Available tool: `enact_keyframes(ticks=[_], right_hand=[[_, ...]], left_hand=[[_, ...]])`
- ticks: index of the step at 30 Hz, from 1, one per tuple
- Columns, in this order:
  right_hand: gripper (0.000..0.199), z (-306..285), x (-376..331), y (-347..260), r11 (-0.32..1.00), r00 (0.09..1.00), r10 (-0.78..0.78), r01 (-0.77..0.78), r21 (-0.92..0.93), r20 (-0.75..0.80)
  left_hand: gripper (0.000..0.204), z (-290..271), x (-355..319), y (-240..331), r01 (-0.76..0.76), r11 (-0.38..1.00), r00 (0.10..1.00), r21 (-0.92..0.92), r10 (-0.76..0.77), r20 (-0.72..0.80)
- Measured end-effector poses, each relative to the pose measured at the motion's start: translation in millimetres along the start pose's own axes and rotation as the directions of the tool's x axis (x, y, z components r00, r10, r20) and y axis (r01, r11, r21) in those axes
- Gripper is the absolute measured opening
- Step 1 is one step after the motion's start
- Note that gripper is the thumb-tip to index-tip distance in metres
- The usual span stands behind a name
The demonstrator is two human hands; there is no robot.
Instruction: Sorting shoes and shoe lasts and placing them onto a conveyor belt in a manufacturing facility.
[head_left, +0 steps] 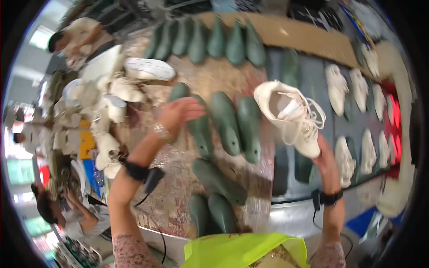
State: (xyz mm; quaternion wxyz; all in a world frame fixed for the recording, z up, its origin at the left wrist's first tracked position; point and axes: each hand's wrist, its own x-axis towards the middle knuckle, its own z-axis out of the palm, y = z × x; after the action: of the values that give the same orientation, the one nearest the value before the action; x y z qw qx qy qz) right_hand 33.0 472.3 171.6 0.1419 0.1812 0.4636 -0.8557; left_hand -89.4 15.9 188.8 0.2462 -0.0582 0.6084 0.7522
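Note:
My right hand [327,160] grips a white lace-up sneaker [290,100] by its toe end, with the collar opening toward me and the laces loose. The sneaker hangs over the seam between the worktable [167,192] and the dark belt to its right. Above a green shoe last [199,134], my left hand [182,111] is stretched out flat and holds nothing; whether it touches the last I cannot tell. Two more green lasts [225,123] lie right beside that one. Closer to me, another last [219,182] lies slantwise, and a pair [210,214] rests at the table's near edge.
Several green lasts [216,38] stand in a row along the far edge. White sneakers [126,89] pile up at the left, near a sole-up shoe [149,69]. On the right, a dark belt [313,89] carries white shoes toward a red-lit opening [394,134]. Other people work at the left.

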Motion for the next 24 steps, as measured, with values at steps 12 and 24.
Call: enact_keyframes(ticks=[12,24], right_hand=[[0.063,-48.0,46.3,-92.2,-0.230,0.710,0.673,0.468,-0.853,0.209],[0.057,-61.4,155.5,13.1,-0.251,0.817,0.487,0.471,-0.846,0.310]], left_hand=[[0.036,-41.3,-168.4,-80.3,0.256,0.926,0.881,-0.278,-0.342,-0.326],[0.081,-168.9,38.3,26.9,0.425,-0.267,0.851,0.865,0.442,-0.282]])
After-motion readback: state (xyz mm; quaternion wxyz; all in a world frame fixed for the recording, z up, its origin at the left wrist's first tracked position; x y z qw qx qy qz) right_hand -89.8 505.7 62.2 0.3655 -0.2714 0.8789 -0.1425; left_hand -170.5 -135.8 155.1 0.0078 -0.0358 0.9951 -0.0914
